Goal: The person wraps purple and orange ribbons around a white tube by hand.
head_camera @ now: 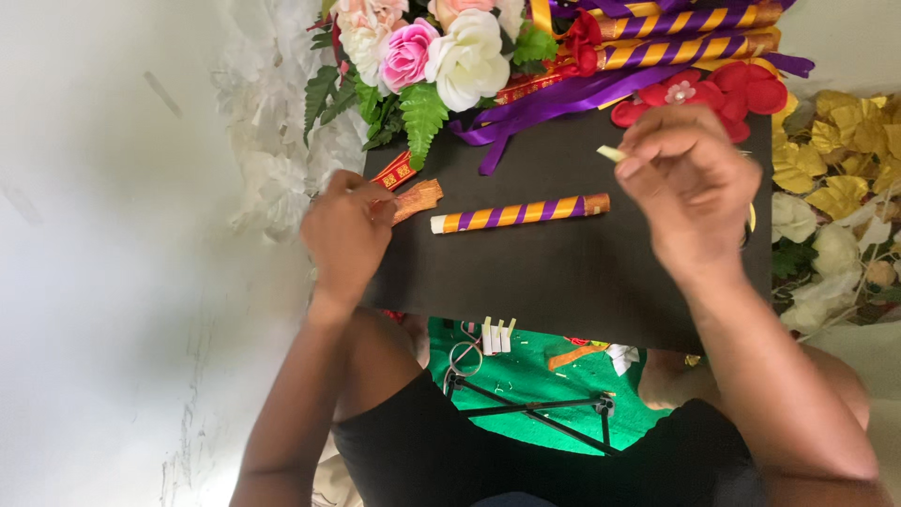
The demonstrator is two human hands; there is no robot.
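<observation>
Left hand: my left hand [345, 235] is curled at the left edge of the black board [563, 282], fingers closed on the end of a shiny orange strip [418, 199] that lies flat and points right.
Right hand: my right hand [683, 178] is raised over the board's right part, fingertips pinched narrowly on a small pale scrap [610, 153].
Striped stick: the orange and purple striped stick [519, 212] lies on the board between my hands, just right of the strip, touching neither.
Arms: both forearms rise from my lap, wrists bent inward.
Edges: artificial flowers [427, 52] and purple ribbons [563, 99] crowd the far edge; gold leaves [845, 150] sit right.
Room: bare board lies below the stick.
</observation>
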